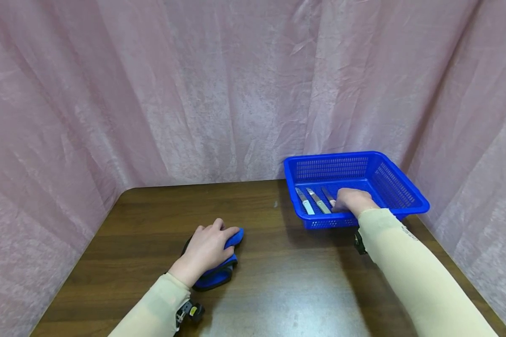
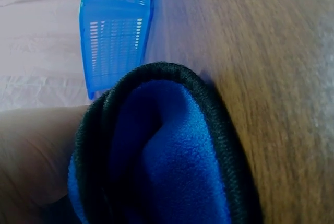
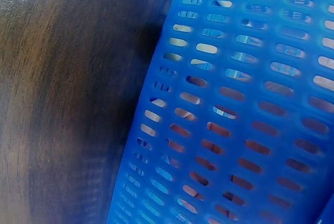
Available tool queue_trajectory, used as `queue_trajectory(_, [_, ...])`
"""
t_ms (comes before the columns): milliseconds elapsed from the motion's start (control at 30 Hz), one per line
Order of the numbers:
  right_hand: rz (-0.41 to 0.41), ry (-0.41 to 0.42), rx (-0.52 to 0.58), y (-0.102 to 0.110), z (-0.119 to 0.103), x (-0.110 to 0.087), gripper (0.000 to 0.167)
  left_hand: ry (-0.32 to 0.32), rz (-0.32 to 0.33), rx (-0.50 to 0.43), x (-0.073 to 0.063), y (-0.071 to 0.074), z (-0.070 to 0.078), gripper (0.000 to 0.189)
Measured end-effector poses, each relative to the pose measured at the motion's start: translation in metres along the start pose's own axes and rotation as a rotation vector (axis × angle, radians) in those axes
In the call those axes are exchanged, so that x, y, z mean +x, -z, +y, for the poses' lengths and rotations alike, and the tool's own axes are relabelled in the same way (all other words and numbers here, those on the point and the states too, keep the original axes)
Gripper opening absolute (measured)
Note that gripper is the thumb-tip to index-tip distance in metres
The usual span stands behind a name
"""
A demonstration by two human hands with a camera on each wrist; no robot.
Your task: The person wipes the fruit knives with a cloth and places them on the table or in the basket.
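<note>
My left hand (image 1: 208, 245) grips a folded blue cloth (image 1: 212, 280) with black edging on the table, some of it showing between thumb and forefinger. In the left wrist view the blue cloth (image 2: 172, 156) bulges up close to the camera. My right hand (image 1: 354, 201) reaches over the near rim of a blue plastic basket (image 1: 405, 213) and pinches a knife (image 1: 328, 195) with a pale pink handle; its fingertips are partly hidden. Left of it in the basket lie a knife with a light blue handle (image 1: 308, 207) and one with a green handle (image 1: 322, 204).
The basket stands at the back right of the brown wooden table (image 1: 278, 285). Its slotted wall (image 3: 219, 109) fills much of the right wrist view. Pink curtains (image 1: 219, 93) hang behind the table and along its sides.
</note>
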State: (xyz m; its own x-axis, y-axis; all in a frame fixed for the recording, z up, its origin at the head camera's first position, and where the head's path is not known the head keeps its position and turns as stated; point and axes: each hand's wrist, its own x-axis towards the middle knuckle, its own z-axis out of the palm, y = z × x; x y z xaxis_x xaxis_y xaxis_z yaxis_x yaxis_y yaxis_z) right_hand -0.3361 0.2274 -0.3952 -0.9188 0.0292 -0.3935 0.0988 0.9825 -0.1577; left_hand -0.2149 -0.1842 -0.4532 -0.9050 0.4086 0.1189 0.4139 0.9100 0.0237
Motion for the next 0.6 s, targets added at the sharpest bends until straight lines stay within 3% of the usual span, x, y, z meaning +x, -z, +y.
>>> queue_trajectory(167, [0.009, 0.052, -0.011, 0.008, 0.005, -0.006, 0.033, 0.004, -0.022, -0.006, 0.001, 0.002, 0.003, 0.051])
queue_trajectory(267, [0.055, 0.099, -0.012, 0.012, 0.007, -0.009, 0.035, 0.001, -0.028, -0.015, 0.001, 0.004, 0.005, 0.055])
queue_trajectory(400, [0.181, 0.143, 0.022, 0.011, 0.005, -0.018, 0.038, 0.007, -0.031, -0.031, 0.001, 0.01, 0.006, 0.063])
queue_trajectory(600, [0.38, 0.225, 0.058, -0.006, -0.005, -0.041, 0.061, 0.03, -0.041, -0.036, -0.002, 0.017, 0.008, 0.067])
